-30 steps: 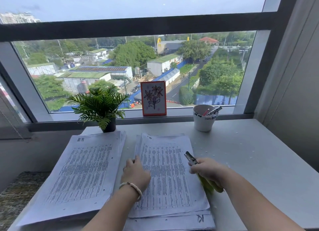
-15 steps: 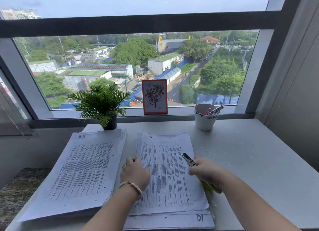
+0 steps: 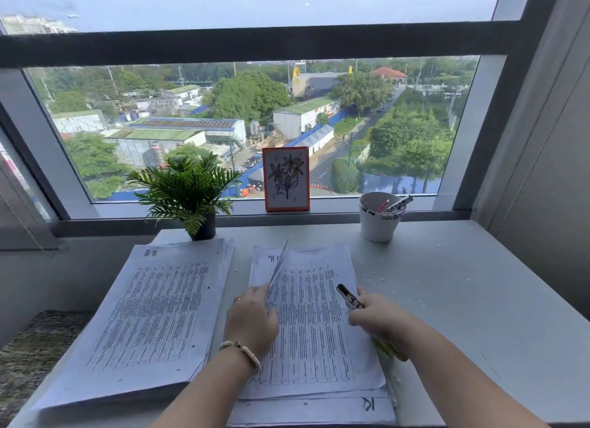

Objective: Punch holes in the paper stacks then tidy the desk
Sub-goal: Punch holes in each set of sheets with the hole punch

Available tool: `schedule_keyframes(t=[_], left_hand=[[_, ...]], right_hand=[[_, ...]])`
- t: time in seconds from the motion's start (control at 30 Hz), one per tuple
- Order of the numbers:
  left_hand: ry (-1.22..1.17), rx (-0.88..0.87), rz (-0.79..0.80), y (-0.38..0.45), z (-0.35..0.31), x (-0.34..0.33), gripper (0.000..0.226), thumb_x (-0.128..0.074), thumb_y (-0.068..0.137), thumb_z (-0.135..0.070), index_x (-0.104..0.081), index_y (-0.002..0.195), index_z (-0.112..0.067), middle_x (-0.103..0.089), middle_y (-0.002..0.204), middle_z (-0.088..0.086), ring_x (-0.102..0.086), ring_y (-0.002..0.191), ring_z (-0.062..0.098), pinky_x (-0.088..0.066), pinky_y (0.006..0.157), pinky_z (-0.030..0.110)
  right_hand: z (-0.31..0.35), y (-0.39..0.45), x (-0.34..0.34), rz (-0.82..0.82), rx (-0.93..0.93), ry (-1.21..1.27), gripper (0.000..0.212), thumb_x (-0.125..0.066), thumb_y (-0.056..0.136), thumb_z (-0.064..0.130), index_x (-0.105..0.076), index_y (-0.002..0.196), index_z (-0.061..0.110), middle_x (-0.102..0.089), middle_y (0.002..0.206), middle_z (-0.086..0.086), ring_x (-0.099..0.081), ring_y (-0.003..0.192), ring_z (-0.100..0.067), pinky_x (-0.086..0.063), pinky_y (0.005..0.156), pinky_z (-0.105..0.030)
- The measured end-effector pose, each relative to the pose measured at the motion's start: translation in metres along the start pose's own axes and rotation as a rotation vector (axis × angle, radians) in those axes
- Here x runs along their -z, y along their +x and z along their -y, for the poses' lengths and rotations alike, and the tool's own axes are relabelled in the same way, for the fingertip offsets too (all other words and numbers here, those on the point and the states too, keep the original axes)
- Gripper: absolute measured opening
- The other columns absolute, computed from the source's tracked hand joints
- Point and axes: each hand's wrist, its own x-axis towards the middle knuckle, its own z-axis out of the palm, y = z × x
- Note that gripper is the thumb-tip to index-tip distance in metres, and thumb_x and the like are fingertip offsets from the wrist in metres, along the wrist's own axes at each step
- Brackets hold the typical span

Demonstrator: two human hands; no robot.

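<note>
Two stacks of printed paper lie on the white desk (image 3: 463, 300). The left stack (image 3: 143, 316) lies flat with punched holes along its edges. My left hand (image 3: 250, 320) pinches the top sheet (image 3: 278, 264) of the right stack (image 3: 319, 331) at its left edge, and the sheet stands up almost on edge. My right hand (image 3: 380, 320) grips a hole punch (image 3: 349, 298) with yellow-green handles at the right stack's right edge. The punch's metal jaws point up and left over the paper.
A small potted plant (image 3: 188, 197), a framed flower drawing (image 3: 286, 178) and a white cup of markers (image 3: 380, 216) stand along the window sill at the back. Tiny paper dots (image 3: 383, 277) are scattered on the desk right of the stacks. A grey wall rises on the right.
My left hand has lifted the left edge of the right stack's top sheet, which lay flat before. My right hand with the punch has shifted slightly left over the paper.
</note>
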Motion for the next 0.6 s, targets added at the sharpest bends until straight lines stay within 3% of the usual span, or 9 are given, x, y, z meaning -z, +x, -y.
schedule_keyframes(t=[0.07, 0.13, 0.2, 0.27, 0.3, 0.33, 0.4, 0.5, 0.6], left_hand=[[-0.179, 0.005, 0.008, 0.002, -0.003, 0.007, 0.04, -0.057, 0.09, -0.022, -0.051, 0.13, -0.022, -0.06, 0.121, -0.003, -0.06, 0.1, 0.012, -0.049, 0.083, 0.023], [-0.382, 0.106, 0.068, 0.008, -0.005, 0.015, 0.034, -0.064, 0.086, -0.022, -0.05, 0.117, -0.024, -0.064, 0.101, -0.004, -0.064, 0.081, 0.012, -0.052, 0.066, 0.023], [-0.661, 0.317, 0.203, 0.021, -0.002, 0.019, 0.046, -0.072, 0.076, -0.02, -0.052, 0.116, -0.011, -0.066, 0.099, 0.006, -0.067, 0.083, 0.024, -0.057, 0.072, 0.036], [-0.956, 0.549, 0.422, 0.029, 0.002, 0.023, 0.046, -0.073, 0.076, -0.009, -0.058, 0.116, 0.009, -0.067, 0.105, 0.023, -0.066, 0.084, 0.036, -0.054, 0.083, 0.053], [-0.987, 0.597, 0.488, 0.029, 0.004, 0.024, 0.041, -0.07, 0.08, -0.004, -0.058, 0.115, 0.015, -0.065, 0.108, 0.029, -0.065, 0.085, 0.038, -0.051, 0.087, 0.055], [-0.995, 0.62, 0.545, 0.028, 0.006, 0.025, 0.038, -0.068, 0.082, 0.0, -0.057, 0.115, 0.017, -0.062, 0.113, 0.032, -0.064, 0.088, 0.038, -0.05, 0.09, 0.055], [-0.998, 0.615, 0.512, 0.028, 0.008, 0.024, 0.045, -0.067, 0.081, 0.007, -0.051, 0.121, 0.017, -0.058, 0.118, 0.034, -0.064, 0.094, 0.039, -0.054, 0.086, 0.051], [-1.104, 0.559, 0.491, 0.027, 0.009, 0.034, 0.037, -0.062, 0.083, 0.01, -0.05, 0.118, 0.014, -0.064, 0.105, 0.031, -0.067, 0.083, 0.037, -0.058, 0.071, 0.044], [-1.143, 0.495, 0.499, 0.03, 0.007, 0.05, 0.029, -0.06, 0.087, 0.004, -0.054, 0.113, 0.014, -0.068, 0.09, 0.026, -0.068, 0.076, 0.035, -0.058, 0.07, 0.047]], right_hand=[[-0.002, 0.003, 0.0, 0.005, -0.012, 0.059, 0.04, -0.047, 0.054, 0.025, -0.059, 0.085, 0.002, -0.032, 0.154, 0.003, -0.059, 0.102, -0.023, -0.046, 0.084, -0.033], [-0.002, 0.005, -0.001, -0.022, -0.021, 0.115, 0.048, -0.048, 0.053, 0.024, -0.061, 0.093, 0.001, -0.051, 0.136, -0.004, -0.055, 0.092, -0.022, -0.038, 0.074, -0.03], [-0.004, 0.008, 0.001, -0.038, -0.055, 0.155, 0.046, -0.055, 0.062, 0.019, -0.062, 0.103, 0.002, -0.06, 0.114, -0.013, -0.054, 0.091, -0.024, -0.038, 0.074, -0.03], [-0.008, 0.011, 0.003, -0.063, -0.088, 0.197, 0.032, -0.058, 0.078, 0.006, -0.064, 0.109, 0.004, -0.063, 0.114, -0.014, -0.058, 0.104, -0.028, -0.045, 0.086, -0.033], [-0.009, 0.011, 0.005, -0.062, -0.099, 0.223, 0.028, -0.057, 0.081, 0.002, -0.065, 0.107, 0.008, -0.063, 0.117, -0.012, -0.057, 0.109, -0.027, -0.045, 0.093, -0.033], [-0.01, 0.009, 0.007, -0.049, -0.107, 0.249, 0.027, -0.056, 0.083, 0.0, -0.066, 0.105, 0.011, -0.063, 0.117, -0.01, -0.057, 0.111, -0.026, -0.044, 0.095, -0.032], [-0.008, 0.001, 0.013, -0.026, -0.116, 0.297, 0.026, -0.055, 0.086, 0.001, -0.068, 0.104, 0.015, -0.062, 0.108, -0.006, -0.055, 0.107, -0.024, -0.044, 0.084, -0.028], [-0.007, -0.008, 0.027, 0.004, -0.086, 0.357, 0.023, -0.055, 0.089, 0.005, -0.072, 0.102, 0.015, -0.06, 0.101, -0.005, -0.054, 0.096, -0.021, -0.041, 0.069, -0.028], [-0.002, -0.011, 0.041, 0.063, -0.06, 0.481, 0.023, -0.054, 0.092, 0.005, -0.073, 0.103, 0.01, -0.06, 0.101, -0.015, -0.056, 0.086, -0.028, -0.046, 0.07, -0.033]])
